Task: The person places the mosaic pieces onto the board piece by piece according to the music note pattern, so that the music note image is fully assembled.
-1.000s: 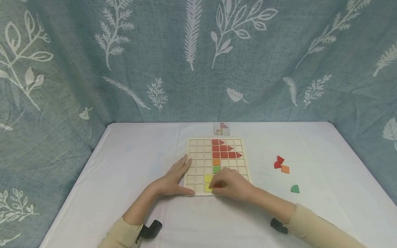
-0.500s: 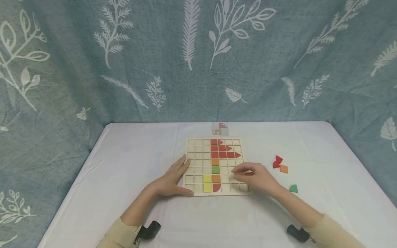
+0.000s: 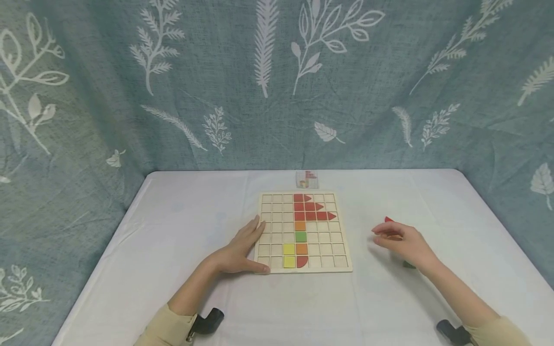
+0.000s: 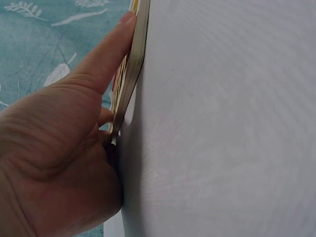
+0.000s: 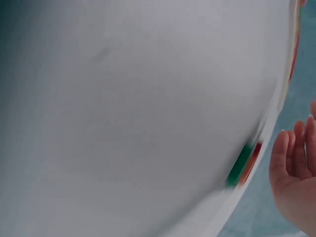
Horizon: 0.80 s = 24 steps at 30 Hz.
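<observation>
A pale wooden grid board (image 3: pixel 277 230) lies in the middle of the table. Red pieces (image 3: pixel 309 216) form three pointed rows at its top, and a column with orange, green and yellow squares (image 3: pixel 288 255) runs down to a red quarter-round piece (image 3: pixel 302 262). My left hand (image 3: pixel 238 247) rests at the board's left edge, fingers spread, thumb on the near corner; the left wrist view shows the thumb along the board's side (image 4: pixel 132 74). My right hand (image 3: pixel 404 242) hovers over loose pieces right of the board, fingers loosely bent with nothing between them.
A red piece (image 3: pixel 388 219) peeks out beyond my right hand, and a green piece (image 3: pixel 409 265) lies partly under the wrist. A small clear case with a patterned card (image 3: pixel 307 179) stands behind the board. A leaf-print curtain (image 3: pixel 238 86) closes off the back.
My right hand has left the red quarter-round piece on the board's bottom row and moved right, over the loose pieces. The orange square under it is uncovered. My left hand stays put.
</observation>
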### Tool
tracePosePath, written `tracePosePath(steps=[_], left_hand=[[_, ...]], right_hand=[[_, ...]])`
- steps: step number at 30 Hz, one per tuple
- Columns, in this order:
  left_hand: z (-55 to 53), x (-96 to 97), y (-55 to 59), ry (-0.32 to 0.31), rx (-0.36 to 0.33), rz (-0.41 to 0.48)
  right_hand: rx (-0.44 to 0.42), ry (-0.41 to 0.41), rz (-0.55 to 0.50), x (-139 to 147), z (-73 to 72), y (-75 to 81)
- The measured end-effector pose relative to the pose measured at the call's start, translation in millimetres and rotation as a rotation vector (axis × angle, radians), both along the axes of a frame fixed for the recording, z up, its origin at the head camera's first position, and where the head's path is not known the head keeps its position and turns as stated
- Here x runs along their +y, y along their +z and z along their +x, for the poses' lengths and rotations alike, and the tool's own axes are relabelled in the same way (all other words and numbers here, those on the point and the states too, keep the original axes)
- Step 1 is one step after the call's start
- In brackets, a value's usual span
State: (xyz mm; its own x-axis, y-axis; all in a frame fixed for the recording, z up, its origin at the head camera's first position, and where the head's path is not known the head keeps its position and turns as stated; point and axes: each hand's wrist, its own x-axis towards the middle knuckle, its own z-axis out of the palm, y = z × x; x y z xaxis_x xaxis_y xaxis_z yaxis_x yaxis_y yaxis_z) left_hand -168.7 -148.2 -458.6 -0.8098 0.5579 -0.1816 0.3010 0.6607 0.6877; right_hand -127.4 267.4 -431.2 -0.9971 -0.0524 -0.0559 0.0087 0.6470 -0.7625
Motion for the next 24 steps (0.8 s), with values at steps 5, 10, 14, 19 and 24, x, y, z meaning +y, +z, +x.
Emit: tracePosePath(steps=[5,10,14,19,24], left_hand=[[1.7,0.9,1.7,0.001,-0.003,0.002],[2.7,0.6,3.1,0.007,-0.002,0.001],[2.5,1.3,3.8,0.011,-0.004,-0.003],[2.4,1.7,3.2,0.013,-0.003,-0.006],[2.6,1.9,2.2,0.015,0.002,-0.011]], right_hand=[[0.01,-0.037,0.121,29,2.1,-3.7],[0.004,-0.044,0.194,43,2.8,-3.9],[0.0,-0.033,0.223,45,1.7,-4.2],[0.022,-0.033,0.246,45,-0.4,-7.2],[0.041,-0.036,0.233,42,-1.0,-7.0]])
